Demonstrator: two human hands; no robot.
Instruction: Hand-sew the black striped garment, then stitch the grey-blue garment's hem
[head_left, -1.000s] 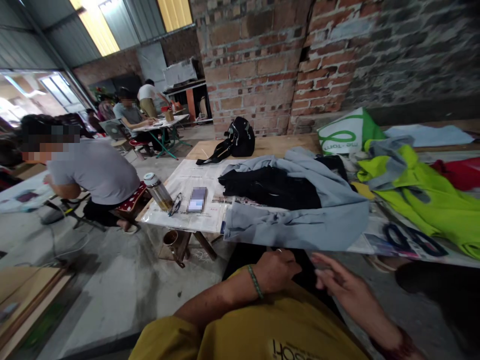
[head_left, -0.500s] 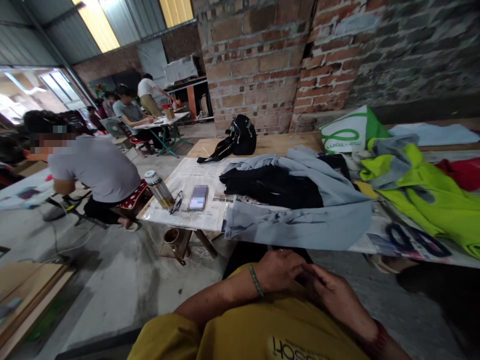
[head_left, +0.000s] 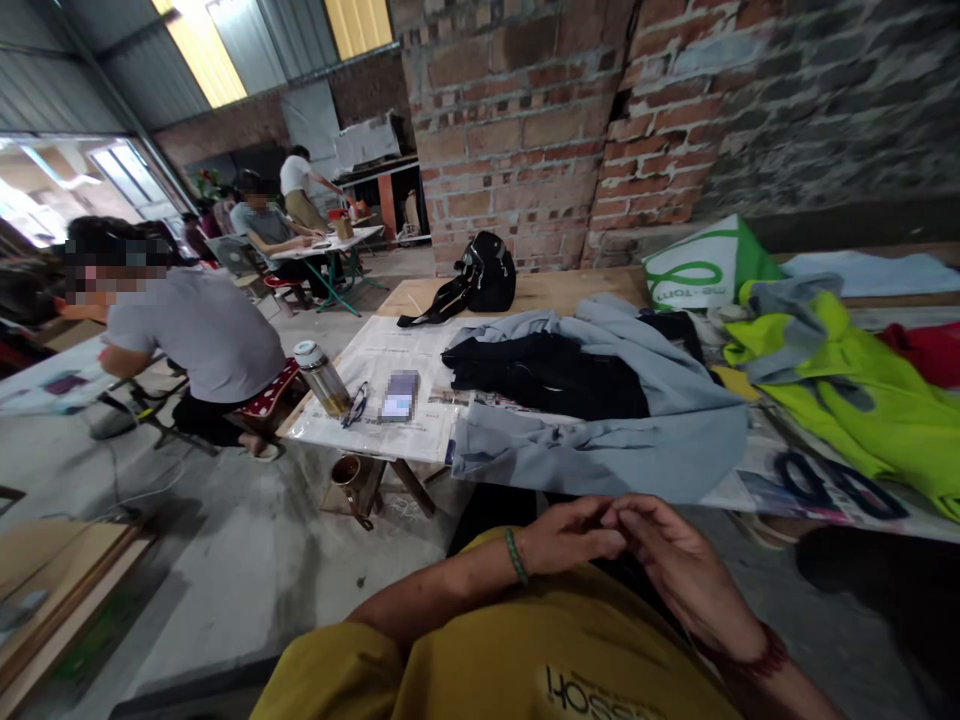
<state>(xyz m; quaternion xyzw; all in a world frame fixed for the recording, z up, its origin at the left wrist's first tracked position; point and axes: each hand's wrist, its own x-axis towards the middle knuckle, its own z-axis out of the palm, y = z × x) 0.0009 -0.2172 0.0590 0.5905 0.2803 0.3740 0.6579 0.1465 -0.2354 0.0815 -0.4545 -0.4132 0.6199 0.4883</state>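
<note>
Just in front of my belly, my left hand and my right hand meet at the fingertips. Nothing shows in either one. The left thumb stands apart from its fingers, and the right fingers are loosely bent over toward the left ones. A green beaded bracelet circles my left wrist; a dark red one is on my right. Beyond the hands, grey fabric hangs at the table edge, with a black garment lying on it. Neither hand touches the cloth.
On the table are a glass flask, a phone, eyeglasses, a black cap, a green-white bag, a yellow-green garment and dark-handled scissors. A brown mug stands below. One person sits at left.
My hands have risen slightly toward the table edge and their fingers have loosened, touching now mainly at the tips. The things on the table stay where they were.
</note>
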